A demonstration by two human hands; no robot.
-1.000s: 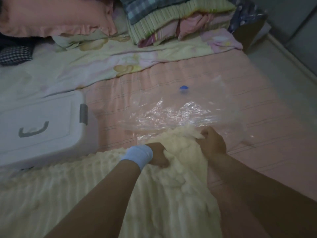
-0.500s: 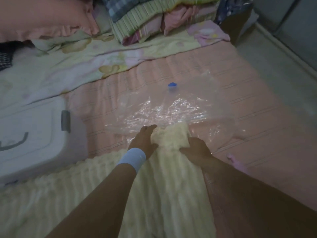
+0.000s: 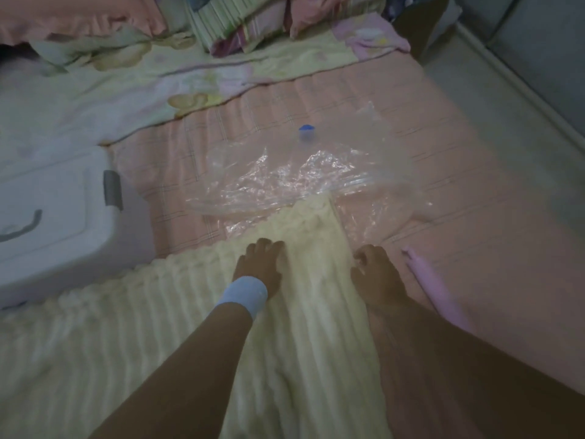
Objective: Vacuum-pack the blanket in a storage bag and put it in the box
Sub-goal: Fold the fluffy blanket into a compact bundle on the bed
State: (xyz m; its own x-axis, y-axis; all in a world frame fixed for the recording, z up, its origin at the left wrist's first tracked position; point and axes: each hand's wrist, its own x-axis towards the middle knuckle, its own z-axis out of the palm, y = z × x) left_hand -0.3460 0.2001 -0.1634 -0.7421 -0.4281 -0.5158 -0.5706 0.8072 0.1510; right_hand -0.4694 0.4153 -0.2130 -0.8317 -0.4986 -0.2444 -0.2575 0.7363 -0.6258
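A cream ribbed fluffy blanket point(image 3: 158, 327) lies across the near part of the bed. Its narrow far end point(image 3: 311, 217) reaches into the mouth of a clear plastic storage bag point(image 3: 285, 179) with a blue valve point(image 3: 306, 128). My left hand point(image 3: 259, 267), with a light blue wristband, lies on top of the blanket with its fingers bent into the pile. My right hand point(image 3: 373, 277) curls its fingers round the blanket's right edge. The white box point(image 3: 47, 217) with a grey latch stands shut at the left.
A pink tube-like object point(image 3: 427, 286) lies on the pink sheet just right of my right hand. Folded bedding and pillows point(image 3: 253, 23) are stacked at the far end. The bed's right edge point(image 3: 474, 90) drops to a grey floor.
Both hands have drawn back toward me along the blanket, away from the bag's mouth. The blanket's end stays in the bag's opening. The camera has tilted a little.
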